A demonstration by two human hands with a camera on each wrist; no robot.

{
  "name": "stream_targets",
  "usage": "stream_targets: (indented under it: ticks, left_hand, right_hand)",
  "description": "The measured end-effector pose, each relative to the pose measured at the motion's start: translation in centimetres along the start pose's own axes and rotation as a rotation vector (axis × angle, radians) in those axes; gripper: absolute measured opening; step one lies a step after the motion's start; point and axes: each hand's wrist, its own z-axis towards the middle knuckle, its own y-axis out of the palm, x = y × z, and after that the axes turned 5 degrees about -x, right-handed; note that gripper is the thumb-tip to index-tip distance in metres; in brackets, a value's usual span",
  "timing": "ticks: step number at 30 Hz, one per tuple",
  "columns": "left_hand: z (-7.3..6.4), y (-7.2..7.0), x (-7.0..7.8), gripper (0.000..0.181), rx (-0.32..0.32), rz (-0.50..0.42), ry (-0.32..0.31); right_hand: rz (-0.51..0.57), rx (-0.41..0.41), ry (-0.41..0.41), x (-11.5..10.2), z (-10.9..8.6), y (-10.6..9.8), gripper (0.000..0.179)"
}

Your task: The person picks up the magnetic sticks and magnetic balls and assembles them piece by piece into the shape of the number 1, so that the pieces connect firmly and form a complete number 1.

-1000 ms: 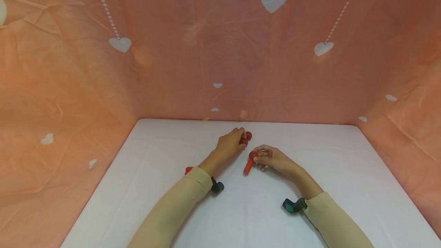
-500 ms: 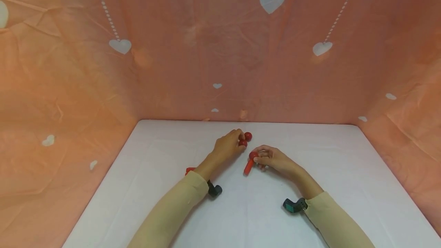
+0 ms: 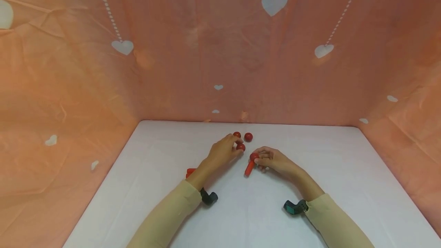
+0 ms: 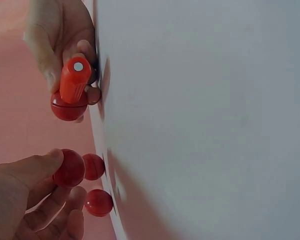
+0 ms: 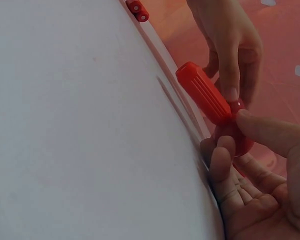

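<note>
In the head view my left hand (image 3: pixel 224 150) pinches a red ball (image 3: pixel 240 147) between thumb and fingers; the left wrist view shows this ball (image 4: pixel 69 168) clear of the table. To its right, my right hand (image 3: pixel 275 160) grips another red ball (image 3: pixel 254 157) with a short ridged red rod (image 3: pixel 249 168) joined to it. The rod (image 5: pixel 202 92) sticks out from the ball (image 5: pixel 235 137) in the right wrist view, and its end (image 4: pixel 78 67) carries a silvery disc. The two hands are close together but apart.
Two loose red balls lie beyond the hands, one just behind the left fingers (image 3: pixel 237 134) and a second ball (image 3: pixel 248 137) to the right. Red rods (image 3: pixel 190 171) lie by the left forearm on the white table (image 3: pixel 241 217). An orange cloth (image 3: pixel 179 68) rises behind.
My left hand has drawn back toward me and slightly left with its red ball, away from the loose balls. One more ball has come into sight behind it. The right hand holds still.
</note>
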Motion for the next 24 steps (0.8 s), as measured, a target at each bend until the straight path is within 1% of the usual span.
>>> stream_targets:
  ticks: [8, 12, 17, 24]
  left_hand:
    - [-1.3, -0.4, 0.0, 0.032, -0.011, -0.039, 0.008]
    - [-2.0, -0.6, -0.2, 0.03, -0.009, -0.037, 0.025]
    - [-2.8, -0.8, -0.4, 0.03, -0.029, -0.038, 0.029]
    - [-3.7, -0.9, -0.6, 0.029, -0.05, -0.048, 0.049]
  right_hand:
    - [-0.016, 0.006, 0.004, -0.1, -0.1, 0.0, 0.044]
    - [-0.016, 0.007, 0.001, -0.2, 0.0, 0.2, 0.044]
    - [-0.026, 0.012, -0.004, 0.0, -0.1, 0.2, 0.043]
    - [-0.01, 0.027, -0.012, 0.3, -0.1, 0.2, 0.042]
